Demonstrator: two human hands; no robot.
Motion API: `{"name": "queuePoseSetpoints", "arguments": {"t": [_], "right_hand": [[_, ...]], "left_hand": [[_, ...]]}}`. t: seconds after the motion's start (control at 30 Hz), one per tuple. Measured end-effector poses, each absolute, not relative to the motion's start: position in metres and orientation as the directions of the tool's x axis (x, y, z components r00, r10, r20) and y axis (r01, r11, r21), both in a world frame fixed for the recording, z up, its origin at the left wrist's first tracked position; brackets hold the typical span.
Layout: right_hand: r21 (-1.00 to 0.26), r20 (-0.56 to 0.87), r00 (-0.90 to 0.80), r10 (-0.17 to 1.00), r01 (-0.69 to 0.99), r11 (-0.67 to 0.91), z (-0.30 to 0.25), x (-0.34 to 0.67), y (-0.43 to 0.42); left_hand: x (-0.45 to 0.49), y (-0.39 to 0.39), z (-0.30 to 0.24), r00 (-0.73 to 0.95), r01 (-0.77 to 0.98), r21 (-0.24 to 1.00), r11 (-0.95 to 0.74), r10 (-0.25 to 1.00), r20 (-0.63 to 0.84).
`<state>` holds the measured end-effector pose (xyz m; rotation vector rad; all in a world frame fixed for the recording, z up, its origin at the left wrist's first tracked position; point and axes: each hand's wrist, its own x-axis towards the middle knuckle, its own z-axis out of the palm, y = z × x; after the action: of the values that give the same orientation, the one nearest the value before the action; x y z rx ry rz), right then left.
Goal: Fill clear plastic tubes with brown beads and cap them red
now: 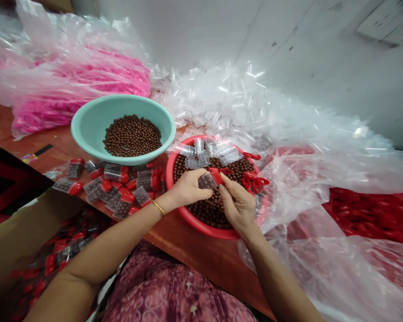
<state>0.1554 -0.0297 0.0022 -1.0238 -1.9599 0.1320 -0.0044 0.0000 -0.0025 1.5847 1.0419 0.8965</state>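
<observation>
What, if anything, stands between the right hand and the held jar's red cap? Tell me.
Nothing visible: the right hand touches the red cap; the left hand holds the jar over the red bowl.

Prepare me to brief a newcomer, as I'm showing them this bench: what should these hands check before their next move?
1. Left hand gripping the clear container: ok.
2. Right hand on the red cap: ok, fingertips at it.
3. Cap fully seated: cannot tell, fingers partly cover it.
4. Brown balls at hand: ok, plenty in the red basin.
5. Loose red caps nearby: ok, at the basin's right side.
6. Tabletop left of the basin free: not ok, capped containers lie there.
</observation>
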Motion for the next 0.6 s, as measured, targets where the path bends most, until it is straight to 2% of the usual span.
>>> {"name": "queuePoseSetpoints", "arguments": {"t": [0.13, 0.23, 0.33, 0.47, 0.6], "right_hand": [[-0.394, 0.694, -0.269, 0.668, 0.634, 0.665, 0.003, 0.155, -0.031], [-0.405, 0.670, -0.295, 0.681, 0.623, 0.669, 0.007, 0.156, -0.033], [-0.516, 0.613, -0.256, 0.747, 0.585, 0.625, 0.007, 0.157, -0.034], [-0.735, 0.467, -0.128, 0.875, 0.493, 0.465, -0.001, 0.157, -0.037], [-0.870, 0.336, -0.074, 0.939, 0.356, 0.340, -0.005, 0.156, -0.039]], "left_hand": [[-0.004, -0.001, 0.000, 0.373, 0.292, 0.941, -0.170, 0.926, 0.052], [-0.005, -0.002, 0.003, 0.367, 0.342, 0.926, -0.161, 0.930, 0.026], [-0.005, -0.003, 0.004, 0.367, 0.366, 0.915, -0.169, 0.930, 0.025], [-0.005, -0.003, 0.004, 0.375, 0.389, 0.901, -0.193, 0.926, 0.036], [-0.006, -0.004, 0.005, 0.376, 0.414, 0.887, -0.203, 0.926, 0.036]]}}
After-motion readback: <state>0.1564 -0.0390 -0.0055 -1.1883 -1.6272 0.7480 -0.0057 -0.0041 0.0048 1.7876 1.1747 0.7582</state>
